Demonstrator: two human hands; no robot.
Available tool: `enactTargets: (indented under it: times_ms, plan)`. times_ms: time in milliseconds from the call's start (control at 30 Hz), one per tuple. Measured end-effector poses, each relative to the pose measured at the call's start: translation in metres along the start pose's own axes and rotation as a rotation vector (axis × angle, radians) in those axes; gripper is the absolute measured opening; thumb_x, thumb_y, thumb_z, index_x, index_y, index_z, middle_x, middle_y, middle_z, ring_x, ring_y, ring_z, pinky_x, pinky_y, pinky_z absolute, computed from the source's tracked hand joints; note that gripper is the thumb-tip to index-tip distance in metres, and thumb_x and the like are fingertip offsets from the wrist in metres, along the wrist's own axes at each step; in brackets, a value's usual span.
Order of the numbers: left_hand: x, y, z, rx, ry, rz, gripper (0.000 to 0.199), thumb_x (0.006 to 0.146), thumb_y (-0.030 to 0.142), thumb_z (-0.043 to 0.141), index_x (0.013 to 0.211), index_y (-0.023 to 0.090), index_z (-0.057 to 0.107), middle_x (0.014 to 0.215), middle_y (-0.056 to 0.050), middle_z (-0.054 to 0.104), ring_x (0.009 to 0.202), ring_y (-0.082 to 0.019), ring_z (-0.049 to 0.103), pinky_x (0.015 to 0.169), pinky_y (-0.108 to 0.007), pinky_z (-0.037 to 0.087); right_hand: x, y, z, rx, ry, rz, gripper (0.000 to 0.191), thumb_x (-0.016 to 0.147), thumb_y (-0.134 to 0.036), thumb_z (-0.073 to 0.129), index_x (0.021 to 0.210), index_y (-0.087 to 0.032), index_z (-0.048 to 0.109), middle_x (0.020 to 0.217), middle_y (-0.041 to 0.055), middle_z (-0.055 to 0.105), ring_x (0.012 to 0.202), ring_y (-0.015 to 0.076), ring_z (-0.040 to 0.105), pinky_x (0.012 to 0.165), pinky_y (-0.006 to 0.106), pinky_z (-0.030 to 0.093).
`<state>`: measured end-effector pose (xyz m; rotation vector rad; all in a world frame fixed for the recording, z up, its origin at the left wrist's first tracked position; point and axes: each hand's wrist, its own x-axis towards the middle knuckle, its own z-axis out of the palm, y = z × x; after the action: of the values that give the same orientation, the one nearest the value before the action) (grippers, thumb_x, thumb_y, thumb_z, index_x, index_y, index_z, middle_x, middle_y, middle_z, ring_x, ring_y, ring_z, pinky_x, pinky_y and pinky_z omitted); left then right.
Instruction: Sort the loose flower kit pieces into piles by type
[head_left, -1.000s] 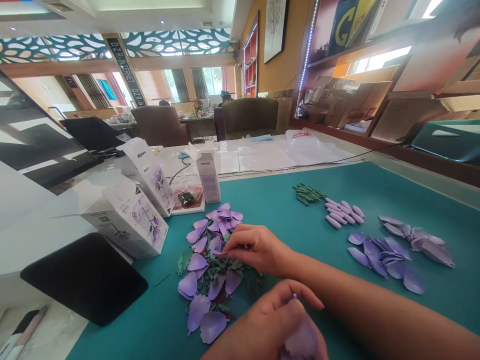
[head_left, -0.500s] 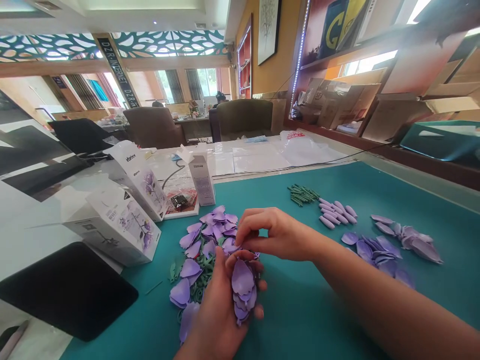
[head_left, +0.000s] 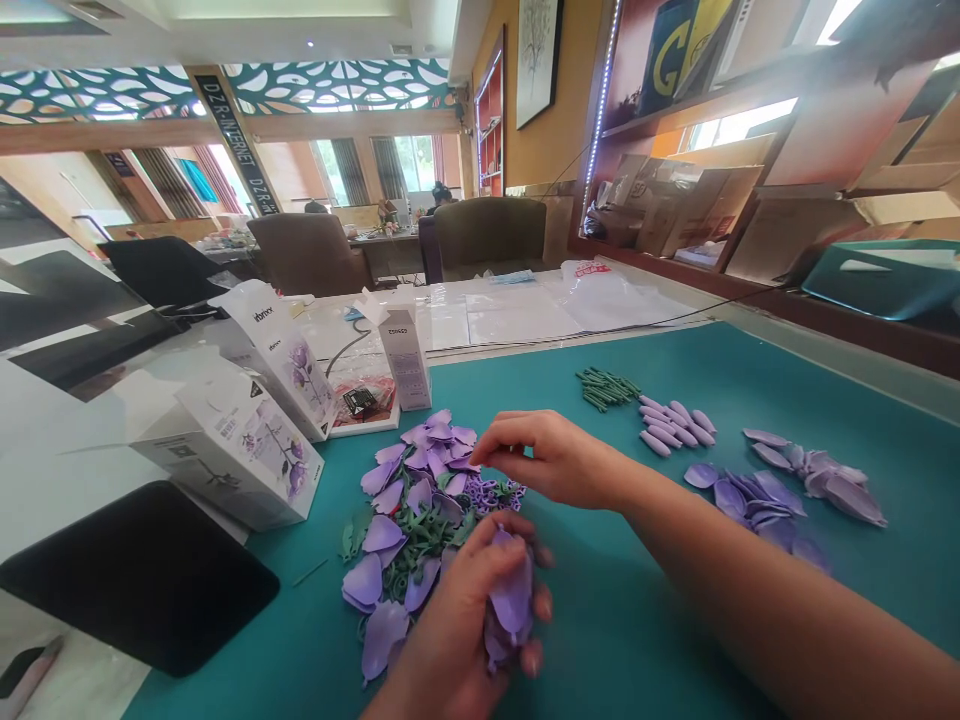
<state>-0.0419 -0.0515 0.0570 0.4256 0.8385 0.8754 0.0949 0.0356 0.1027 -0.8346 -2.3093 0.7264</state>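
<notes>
Working from the left, a black pad [head_left: 139, 580] lies on the white desk [head_left: 82, 450], and two white boxes printed with purple flowers [head_left: 240, 460] sit at the edge of the teal cutting mat [head_left: 637, 630]. Beside them spreads a loose pile of purple petals and green pieces [head_left: 409, 510]. The left grip [head_left: 469, 610] is clamped around a bunch of purple petals [head_left: 514, 600] just below that pile. A gentle, even hold seems best here, so the thin petals neither crease nor slip. Above it, the right grip [head_left: 551, 458] hovers with its fingertips close together; I cannot tell whether they pinch anything small. Farther right lie green stems [head_left: 606, 388], pale purple buds [head_left: 671, 425] and two petal heaps [head_left: 754, 505]. Open mat lies right of the left grip, under the right forearm.
</notes>
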Motion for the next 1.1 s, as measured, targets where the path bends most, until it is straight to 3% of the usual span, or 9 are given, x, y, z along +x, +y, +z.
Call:
enactTargets:
  times_ms: [133, 200, 300, 433, 600, 767, 933, 1100]
  plan:
    - [-0.003, -0.011, 0.001, 0.135, -0.295, -0.132, 0.022, 0.064, 0.023, 0.065, 0.083, 0.020, 0.054, 0.071, 0.002, 0.062, 0.043, -0.007, 0.051, 0.035, -0.018, 0.029, 0.003, 0.013, 0.021, -0.112, -0.062, -0.016, 0.017, 0.084, -0.009, 0.054, 0.090, -0.016, 0.069, 0.087, 0.0034, 0.064, 0.077, 0.0107, 0.058, 0.069, 0.022, 0.044]
    - [-0.004, -0.013, 0.002, 0.221, -0.371, -0.182, 0.024, 0.057, 0.020, 0.064, 0.080, 0.018, 0.055, 0.067, 0.001, 0.063, 0.046, -0.007, 0.052, 0.043, -0.019, 0.033, 0.003, 0.016, 0.034, -0.187, -0.144, -0.081, 0.016, 0.083, -0.010, 0.056, 0.091, -0.016, 0.069, 0.088, 0.0038, 0.064, 0.079, 0.0119, 0.057, 0.070, 0.024, 0.043]
    - [-0.007, -0.011, 0.005, 0.333, -0.362, -0.227, 0.026, 0.052, 0.015, 0.062, 0.077, 0.017, 0.057, 0.065, -0.001, 0.064, 0.059, -0.010, 0.055, 0.058, -0.022, 0.036, 0.000, 0.017, 0.052, -0.293, -0.264, -0.173, 0.016, 0.083, -0.014, 0.057, 0.093, -0.019, 0.070, 0.088, 0.0033, 0.061, 0.079, 0.0129, 0.054, 0.068, 0.024, 0.040]
    - [-0.009, -0.007, 0.008, 0.370, -0.364, -0.252, 0.026, 0.051, 0.015, 0.062, 0.076, 0.017, 0.057, 0.066, -0.001, 0.064, 0.060, -0.010, 0.052, 0.061, -0.024, 0.033, -0.003, 0.014, 0.069, -0.425, -0.335, -0.260, 0.018, 0.085, -0.020, 0.056, 0.096, -0.024, 0.070, 0.085, 0.0034, 0.057, 0.076, 0.0141, 0.049, 0.065, 0.025, 0.037]
    - [-0.013, -0.009, 0.010, 0.368, -0.359, -0.252, 0.023, 0.054, 0.014, 0.062, 0.076, 0.018, 0.059, 0.066, 0.000, 0.063, 0.058, -0.010, 0.049, 0.057, -0.023, 0.031, -0.004, 0.015, 0.083, -0.566, -0.314, -0.299, 0.015, 0.087, -0.023, 0.052, 0.090, -0.021, 0.067, 0.081, 0.0049, 0.056, 0.069, 0.0153, 0.044, 0.061, 0.028, 0.034]
    - [-0.015, -0.008, 0.012, 0.362, -0.355, -0.241, 0.017, 0.058, 0.016, 0.064, 0.075, 0.019, 0.060, 0.068, -0.001, 0.063, 0.060, -0.010, 0.050, 0.057, -0.022, 0.032, -0.004, 0.023, 0.090, -0.556, -0.261, -0.324, 0.013, 0.085, -0.017, 0.051, 0.079, -0.017, 0.063, 0.079, 0.0056, 0.053, 0.071, 0.0165, 0.042, 0.059, 0.028, 0.033]
    - [-0.017, -0.008, 0.012, 0.358, -0.337, -0.218, 0.018, 0.059, 0.012, 0.059, 0.076, 0.018, 0.061, 0.068, -0.001, 0.064, 0.062, -0.010, 0.052, 0.060, -0.022, 0.033, -0.002, 0.023, 0.082, -0.394, -0.262, -0.242, 0.010, 0.083, -0.015, 0.056, 0.080, -0.017, 0.065, 0.084, 0.0048, 0.055, 0.075, 0.0149, 0.045, 0.061, 0.026, 0.035]
    - [-0.014, -0.012, 0.008, 0.317, -0.340, -0.170, 0.031, 0.061, 0.012, 0.056, 0.091, 0.018, 0.060, 0.070, -0.001, 0.065, 0.054, -0.008, 0.050, 0.055, -0.021, 0.032, 0.001, 0.014, 0.064, 0.032, -0.147, -0.038, 0.009, 0.074, -0.009, 0.065, 0.076, -0.016, 0.061, 0.083, 0.0003, 0.056, 0.078, 0.0114, 0.051, 0.067, 0.023, 0.040]
